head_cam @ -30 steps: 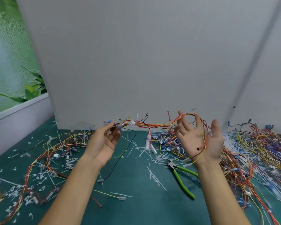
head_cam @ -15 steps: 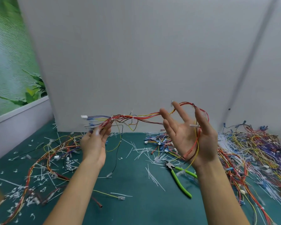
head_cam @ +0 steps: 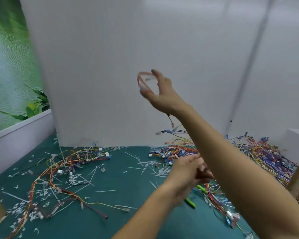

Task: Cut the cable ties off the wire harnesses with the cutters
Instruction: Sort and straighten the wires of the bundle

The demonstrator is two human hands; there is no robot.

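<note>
pinching the wire harness (head_cam: 139, 81) high, your right hand (head_cam: 164, 91) has what looks a light, floppy bundle; take it where the wires bunch. your left hand (head_cam: 186, 169) blurs low near the cutters (head_cam: 190, 203), fingers impossible to read.

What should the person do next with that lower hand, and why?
Probably close the left hand on the green cutters lying right by it. The right hand holds a wire harness up in the air, so the tool is likely what's missing; the blur hides whether the hand already touches them.
</note>
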